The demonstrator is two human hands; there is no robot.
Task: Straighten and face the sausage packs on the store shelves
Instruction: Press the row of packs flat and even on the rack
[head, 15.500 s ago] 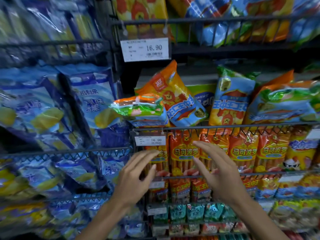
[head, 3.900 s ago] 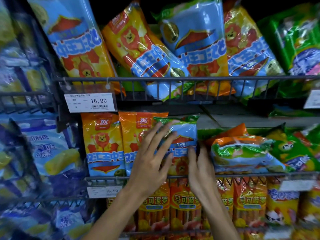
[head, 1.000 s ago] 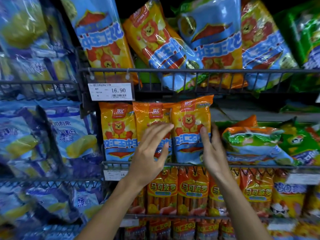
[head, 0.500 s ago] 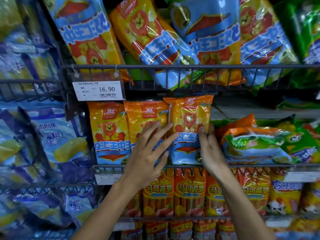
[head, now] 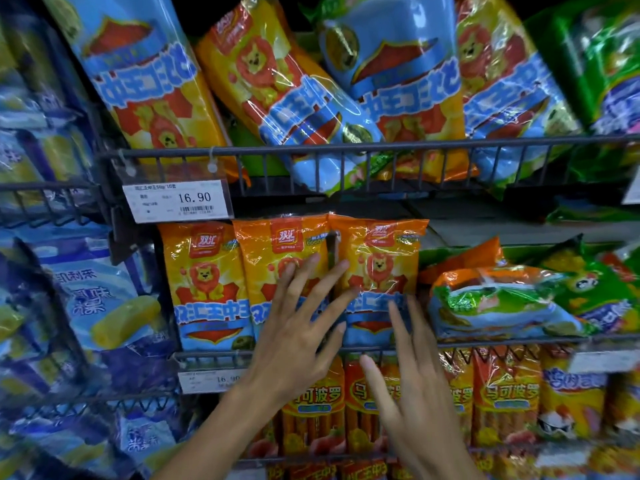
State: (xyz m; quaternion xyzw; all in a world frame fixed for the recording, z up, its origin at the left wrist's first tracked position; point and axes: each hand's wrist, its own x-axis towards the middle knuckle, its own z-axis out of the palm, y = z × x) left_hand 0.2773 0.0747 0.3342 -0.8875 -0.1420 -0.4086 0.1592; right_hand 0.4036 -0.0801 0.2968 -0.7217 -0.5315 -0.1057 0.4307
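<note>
Sausage packs [head: 377, 282], three orange-and-blue ones, upright side by side on the middle wire shelf [head: 485, 341], faces forward, just under the price tag [head: 176, 200]. Left hand [head: 298, 337] spread wide, fingers fanned over the lower part of the middle pack [head: 277, 251], fingertips near the seam with the right-hand pack; contact hard to judge. Right hand [head: 412, 386] open, fingers straight and slightly parted, pointing up at the bottom edge of the right-hand pack, in front of the shelf rail; gripping nothing. Just right of the three, a green-and-orange pack [head: 498, 303] lying flat on its side. Above, larger blue and yellow packs [head: 287, 81] leaning at slants behind the upper rail [head: 346, 148].
</note>
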